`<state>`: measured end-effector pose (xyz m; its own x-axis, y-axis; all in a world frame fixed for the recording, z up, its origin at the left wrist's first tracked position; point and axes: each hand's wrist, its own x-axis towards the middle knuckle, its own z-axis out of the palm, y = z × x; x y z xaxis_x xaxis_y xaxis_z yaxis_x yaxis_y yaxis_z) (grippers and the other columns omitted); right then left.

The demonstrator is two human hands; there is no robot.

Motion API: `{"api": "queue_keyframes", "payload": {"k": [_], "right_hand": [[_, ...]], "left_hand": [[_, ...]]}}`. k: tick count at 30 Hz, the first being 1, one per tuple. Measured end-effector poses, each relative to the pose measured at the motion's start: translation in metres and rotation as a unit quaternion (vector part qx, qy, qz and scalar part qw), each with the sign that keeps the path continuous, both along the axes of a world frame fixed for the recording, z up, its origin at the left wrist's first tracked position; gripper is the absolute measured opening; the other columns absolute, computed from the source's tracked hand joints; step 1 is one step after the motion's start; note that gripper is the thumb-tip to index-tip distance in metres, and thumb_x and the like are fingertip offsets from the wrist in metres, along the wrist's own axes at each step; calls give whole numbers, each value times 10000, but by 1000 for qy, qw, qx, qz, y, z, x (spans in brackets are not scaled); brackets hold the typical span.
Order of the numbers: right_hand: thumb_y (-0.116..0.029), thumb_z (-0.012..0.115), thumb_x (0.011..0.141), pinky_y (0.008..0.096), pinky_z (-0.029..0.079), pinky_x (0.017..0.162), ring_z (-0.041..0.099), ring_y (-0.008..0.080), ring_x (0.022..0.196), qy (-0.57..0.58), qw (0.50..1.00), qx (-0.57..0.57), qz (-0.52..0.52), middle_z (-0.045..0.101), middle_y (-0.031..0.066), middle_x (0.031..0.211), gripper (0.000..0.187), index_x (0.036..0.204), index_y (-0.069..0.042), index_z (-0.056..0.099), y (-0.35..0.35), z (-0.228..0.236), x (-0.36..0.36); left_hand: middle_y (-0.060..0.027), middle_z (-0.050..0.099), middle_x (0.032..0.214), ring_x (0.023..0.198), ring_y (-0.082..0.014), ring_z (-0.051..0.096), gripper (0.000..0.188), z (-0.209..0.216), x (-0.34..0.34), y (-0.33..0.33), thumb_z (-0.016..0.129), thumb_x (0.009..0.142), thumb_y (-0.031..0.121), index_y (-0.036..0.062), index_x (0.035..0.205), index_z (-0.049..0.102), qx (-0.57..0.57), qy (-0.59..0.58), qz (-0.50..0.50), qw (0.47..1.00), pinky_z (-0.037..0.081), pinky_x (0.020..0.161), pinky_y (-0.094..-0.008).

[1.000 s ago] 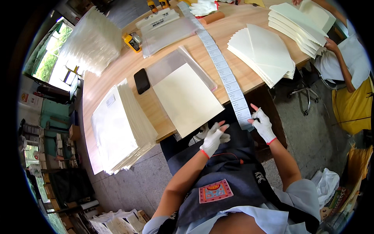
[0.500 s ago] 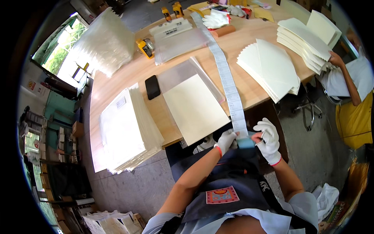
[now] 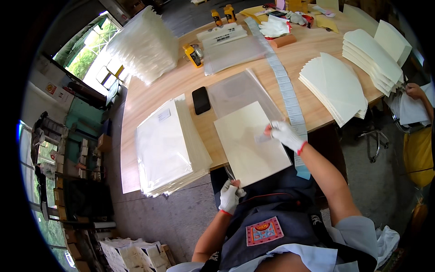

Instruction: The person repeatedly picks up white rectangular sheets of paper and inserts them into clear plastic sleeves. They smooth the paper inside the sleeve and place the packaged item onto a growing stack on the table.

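A cream sheet of card [image 3: 249,152] lies at the near table edge, its near end jutting over my lap. It partly covers a stack of clear plastic sleeves [image 3: 240,93]. My right hand [image 3: 286,136], in a white glove with bare fingertips, pinches a small pale label [image 3: 262,138] over the sheet's right half. Whether the label touches the sheet I cannot tell. My left hand [image 3: 230,198], gloved likewise, is closed at the sheet's near-left corner. A long strip of labels [image 3: 285,86] runs down the table to its bluish end beside my right forearm.
Left lie a pile of filled clear sleeves [image 3: 163,145] and a black phone [image 3: 201,100]. Farther back are a tall plastic-sleeve stack [image 3: 145,45] and a yellow bottle [image 3: 192,55]. Fanned cream sheets [image 3: 333,84] lie right, near another person's hand [image 3: 413,91].
My right hand has moved from the label strip's end up over the cream sheet, carrying a label. My left hand has gone left and down to the sheet's near corner. The view has shifted.
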<state>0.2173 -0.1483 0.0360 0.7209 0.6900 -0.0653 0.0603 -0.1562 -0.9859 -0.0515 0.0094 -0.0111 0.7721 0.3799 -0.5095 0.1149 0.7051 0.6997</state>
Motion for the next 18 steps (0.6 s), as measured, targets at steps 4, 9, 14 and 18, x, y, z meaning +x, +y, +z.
{"api": "queue_keyframes", "payload": {"k": [4, 9, 14, 18], "right_hand": [[-151, 558, 776, 291, 437, 721, 566, 173, 760, -121, 981, -152, -1, 612, 57, 846, 119, 815, -62, 626, 47, 22, 37], [-205, 611, 749, 357, 447, 737, 571, 282, 810, -275, 936, -215, -55, 596, 105, 898, 137, 789, -74, 626, 73, 6, 56], [-302, 665, 736, 386, 444, 716, 566, 293, 844, -365, 895, -189, -173, 584, 115, 916, 253, 757, -61, 593, 61, 20, 27], [-438, 579, 791, 431, 434, 622, 578, 334, 711, -324, 904, -265, -84, 591, 142, 752, 386, 751, -54, 582, -10, 25, -4]], "left_hand": [[-2, 514, 672, 497, -110, 507, 47, 15, -17, -13, 553, 875, 104, 91, 855, 512, 5, 56, 12, 998, 462, 479, -282], [-20, 507, 669, 494, -121, 511, 68, 14, -18, -16, 571, 862, 95, 71, 854, 508, 2, 32, 0, 999, 461, 478, -280], [-16, 514, 660, 490, -115, 515, 82, 29, -17, -15, 576, 859, 111, 64, 860, 509, 19, 22, 0, 1000, 460, 479, -261], [-19, 539, 671, 513, -112, 538, 91, 58, -11, -4, 567, 863, 126, 61, 859, 503, 113, 21, -24, 993, 461, 495, -247]]}}
